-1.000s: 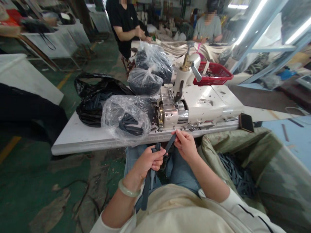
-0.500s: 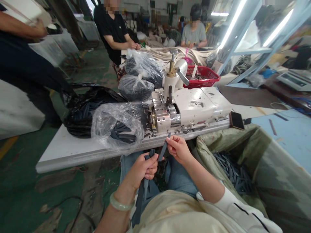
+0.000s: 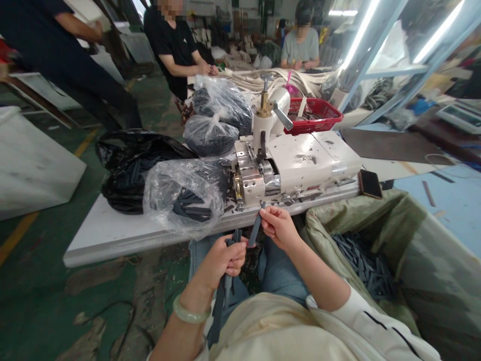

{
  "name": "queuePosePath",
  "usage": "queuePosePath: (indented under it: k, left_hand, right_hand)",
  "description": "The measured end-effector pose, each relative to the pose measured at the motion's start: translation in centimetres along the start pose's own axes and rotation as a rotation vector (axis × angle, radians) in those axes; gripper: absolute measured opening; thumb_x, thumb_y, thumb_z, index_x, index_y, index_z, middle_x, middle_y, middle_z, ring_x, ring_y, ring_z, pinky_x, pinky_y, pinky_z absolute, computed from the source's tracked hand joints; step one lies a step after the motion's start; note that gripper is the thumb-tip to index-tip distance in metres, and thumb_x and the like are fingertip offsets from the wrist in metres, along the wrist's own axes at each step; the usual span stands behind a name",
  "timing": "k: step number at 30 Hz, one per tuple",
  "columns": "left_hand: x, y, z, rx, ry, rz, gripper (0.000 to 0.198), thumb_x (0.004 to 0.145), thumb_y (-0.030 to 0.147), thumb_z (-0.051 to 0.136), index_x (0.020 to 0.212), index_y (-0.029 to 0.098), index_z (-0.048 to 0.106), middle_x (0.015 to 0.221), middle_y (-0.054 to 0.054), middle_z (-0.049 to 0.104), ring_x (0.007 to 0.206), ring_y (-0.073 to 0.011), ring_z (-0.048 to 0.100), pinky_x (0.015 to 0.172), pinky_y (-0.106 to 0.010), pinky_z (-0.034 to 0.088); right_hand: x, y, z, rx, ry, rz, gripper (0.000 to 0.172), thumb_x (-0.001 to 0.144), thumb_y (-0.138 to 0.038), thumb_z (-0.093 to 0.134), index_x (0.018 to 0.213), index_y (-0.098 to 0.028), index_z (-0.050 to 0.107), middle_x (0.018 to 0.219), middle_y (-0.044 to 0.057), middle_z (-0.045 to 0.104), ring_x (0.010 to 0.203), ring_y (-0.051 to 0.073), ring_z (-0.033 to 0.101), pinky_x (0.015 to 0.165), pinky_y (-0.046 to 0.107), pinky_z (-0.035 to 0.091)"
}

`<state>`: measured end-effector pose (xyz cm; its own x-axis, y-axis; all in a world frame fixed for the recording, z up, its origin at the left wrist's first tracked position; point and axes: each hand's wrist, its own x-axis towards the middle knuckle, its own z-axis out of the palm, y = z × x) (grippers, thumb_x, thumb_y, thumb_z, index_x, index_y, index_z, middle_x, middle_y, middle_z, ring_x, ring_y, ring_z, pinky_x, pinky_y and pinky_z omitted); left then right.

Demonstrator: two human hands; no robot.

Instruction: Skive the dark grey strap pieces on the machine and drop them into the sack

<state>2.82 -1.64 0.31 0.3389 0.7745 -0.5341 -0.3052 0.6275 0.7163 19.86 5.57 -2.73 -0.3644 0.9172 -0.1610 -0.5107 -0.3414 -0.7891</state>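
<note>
My left hand [image 3: 227, 256] is closed round a bundle of dark grey-blue strips [image 3: 218, 313] that hang down over my lap. Pinched between the thumb and fingers of my right hand [image 3: 278, 226] is a single strip [image 3: 256, 228] of the same colour, tilted, its lower end close to my left fingertips. Whether those fingertips touch it I cannot tell. Just beyond both hands stands a cream machine [image 3: 308, 160] with a metal head and a lever, dark scraps scattered on and around it.
A clear plastic bag [image 3: 161, 200] and a black bag [image 3: 124, 205] of strips lie left on the white table [image 3: 97, 235]. A green sack [image 3: 319, 215] holding strips stands at my right. Behind are a red basket [image 3: 330, 120], a phone [image 3: 370, 183] and several people.
The person at the far left has stepped away toward the back. The view has shifted slightly; both my hands keep nearly the same pose and hold on the strips.
</note>
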Motion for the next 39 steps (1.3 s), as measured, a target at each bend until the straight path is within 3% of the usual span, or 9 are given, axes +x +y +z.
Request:
queuePosePath:
  k: [10, 15, 18, 22, 27, 31, 34, 36, 39]
  left_hand:
    - [0.5, -0.3, 0.2, -0.019, 0.054, 0.006, 0.038, 0.068, 0.038, 0.079, 0.082, 0.018, 0.049, 0.05, 0.013, 0.032, 0.039, -0.0016, 0.022, 0.037, -0.012, 0.017]
    - [0.9, -0.7, -0.4, -0.075, -0.006, -0.045, 0.043, 0.065, 0.041, 0.08, 0.084, 0.019, 0.048, 0.049, 0.013, 0.031, 0.039, -0.0012, 0.018, 0.037, -0.012, 0.014]
    - [0.9, -0.6, -0.6, -0.1, -0.071, -0.075, 0.046, 0.061, 0.044, 0.083, 0.079, 0.019, 0.047, 0.049, 0.012, 0.031, 0.039, -0.0008, 0.015, 0.037, -0.014, 0.01]
    - [0.8, -0.3, -0.6, -0.064, -0.06, -0.007, 0.047, 0.063, 0.05, 0.08, 0.085, 0.016, 0.056, 0.049, 0.012, 0.03, 0.039, -0.0007, 0.014, 0.038, -0.016, 0.008]
    - [1.2, -0.5, -1.0, -0.001, -0.023, 0.01, 0.052, 0.053, 0.056, 0.083, 0.079, 0.018, 0.057, 0.047, 0.011, 0.033, 0.037, -0.0015, 0.017, 0.037, -0.018, 0.009]
    - [1.7, -0.8, -1.3, 0.035, -0.005, 0.05, 0.055, 0.051, 0.059, 0.083, 0.077, 0.017, 0.06, 0.048, 0.01, 0.034, 0.037, -0.0009, 0.018, 0.038, -0.017, 0.006]
    - [1.6, -0.9, -1.4, 0.023, 0.004, 0.039, 0.058, 0.05, 0.062, 0.082, 0.078, 0.017, 0.06, 0.047, 0.01, 0.032, 0.037, -0.0007, 0.016, 0.037, -0.017, 0.006]
    - [1.4, -0.8, -1.6, 0.005, 0.015, 0.026, 0.058, 0.049, 0.062, 0.082, 0.076, 0.017, 0.058, 0.046, 0.011, 0.031, 0.037, -0.0008, 0.015, 0.036, -0.017, 0.008]
    - [0.8, -0.5, -1.9, -0.022, 0.031, 0.04, 0.055, 0.052, 0.06, 0.082, 0.076, 0.017, 0.056, 0.047, 0.011, 0.031, 0.038, -0.0002, 0.013, 0.036, -0.015, 0.009]
  right_hand:
    - [0.2, 0.1, 0.1, -0.03, 0.038, 0.0, 0.03, 0.073, -0.038, 0.076, 0.069, -0.017, 0.055, 0.046, -0.008, 0.047, 0.034, 0.002, 0.024, 0.033, 0.016, 0.015]
    - [-0.4, 0.8, 0.8, 0.047, -0.19, 0.129, 0.033, 0.077, -0.047, 0.071, 0.085, -0.017, 0.06, 0.05, -0.01, 0.036, 0.039, 0.003, 0.021, 0.037, 0.017, 0.013]
    - [-0.1, 1.3, 1.1, 0.02, -0.248, 0.137, 0.037, 0.078, -0.051, 0.07, 0.076, -0.016, 0.058, 0.047, -0.01, 0.032, 0.038, 0.003, 0.018, 0.037, 0.018, 0.012]
    - [1.0, 1.6, 1.7, -0.108, -0.156, 0.05, 0.042, 0.074, -0.051, 0.072, 0.063, -0.017, 0.05, 0.04, -0.012, 0.027, 0.035, 0.002, 0.016, 0.037, 0.02, 0.009]
    - [1.3, 2.0, 2.8, -0.324, -0.015, -0.047, 0.052, 0.068, -0.061, 0.072, 0.056, -0.019, 0.043, 0.038, -0.01, 0.031, 0.034, 0.004, 0.022, 0.036, 0.021, 0.011]
    - [0.7, 1.9, 3.7, -0.312, -0.02, -0.075, 0.046, 0.071, -0.061, 0.069, 0.064, -0.017, 0.057, 0.049, -0.004, 0.048, 0.04, 0.008, 0.039, 0.038, 0.021, 0.026]
    - [0.9, 1.1, 3.7, -0.213, 0.017, -0.081, 0.044, 0.073, -0.06, 0.067, 0.071, -0.017, 0.059, 0.061, -0.001, 0.059, 0.051, 0.011, 0.054, 0.046, 0.022, 0.038]
    - [1.6, 0.2, 3.2, -0.184, 0.105, -0.078, 0.046, 0.07, -0.062, 0.068, 0.072, -0.017, 0.057, 0.054, -0.004, 0.055, 0.043, 0.008, 0.047, 0.041, 0.02, 0.032]
    - [3.4, -1.3, 2.0, -0.194, 0.213, -0.049, 0.05, 0.061, -0.063, 0.073, 0.068, -0.016, 0.055, 0.042, -0.011, 0.037, 0.032, 0.002, 0.023, 0.034, 0.018, 0.013]
